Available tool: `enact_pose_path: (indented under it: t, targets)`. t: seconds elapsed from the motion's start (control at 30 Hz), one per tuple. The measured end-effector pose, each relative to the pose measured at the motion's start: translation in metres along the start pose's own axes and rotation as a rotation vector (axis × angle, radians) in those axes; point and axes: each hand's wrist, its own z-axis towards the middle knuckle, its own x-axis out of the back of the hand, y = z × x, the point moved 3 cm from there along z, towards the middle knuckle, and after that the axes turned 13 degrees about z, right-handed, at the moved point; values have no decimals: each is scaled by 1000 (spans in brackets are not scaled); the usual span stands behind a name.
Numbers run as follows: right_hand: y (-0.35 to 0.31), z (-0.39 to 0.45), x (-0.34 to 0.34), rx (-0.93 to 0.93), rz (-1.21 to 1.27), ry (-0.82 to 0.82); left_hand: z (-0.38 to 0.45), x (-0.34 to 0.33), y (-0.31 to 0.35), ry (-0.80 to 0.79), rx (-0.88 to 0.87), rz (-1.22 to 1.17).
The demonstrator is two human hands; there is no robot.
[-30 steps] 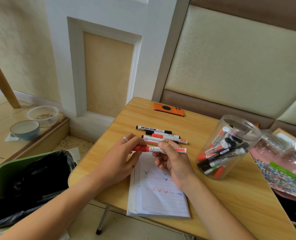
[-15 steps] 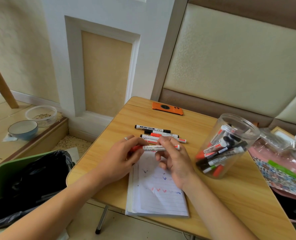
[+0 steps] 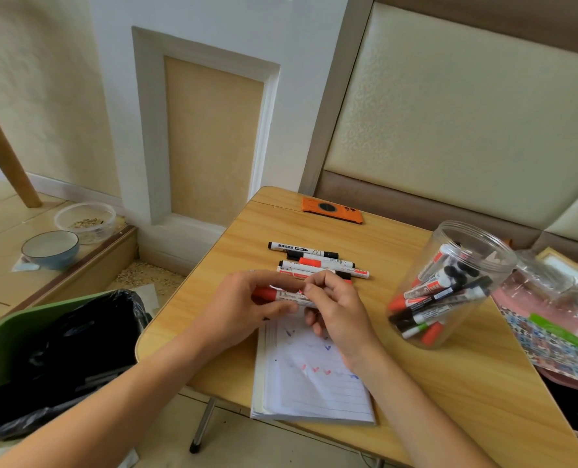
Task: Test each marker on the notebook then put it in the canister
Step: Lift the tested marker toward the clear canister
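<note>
We are pinching a red-capped marker in both hands, left hand and right hand, just above the notebook; tugging the cap risks inking fingers or bumping the canister beside the notebook.

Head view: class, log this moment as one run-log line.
hands: both grip red-capped marker | place: above notebook | cap: on | canister: open, holds markers
</note>
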Motion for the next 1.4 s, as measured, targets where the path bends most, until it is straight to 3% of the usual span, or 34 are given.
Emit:
enact_pose_path:
  t: [0.2, 0.77, 0.93, 1.03, 1.17, 1.4]
  targets:
    - [1, 1, -1, -4, 4, 42, -1, -7, -3, -51, 98, -188]
    - [2, 1, 1, 37, -49, 68, 0, -13, -5, -47, 108, -233]
    - [-3, 1, 3, -10, 60, 45, 4, -13, -9, -8, 93, -71]
    - [-13, 3, 10, 16, 106, 13, 7, -11, -14, 5, 37, 188]
    - [-37, 4, 17, 148, -45, 34, 6, -11, -22, -41, 43, 576]
    - [-115, 0, 53, 518, -323, 298, 1, -19, -20, -158, 109, 704]
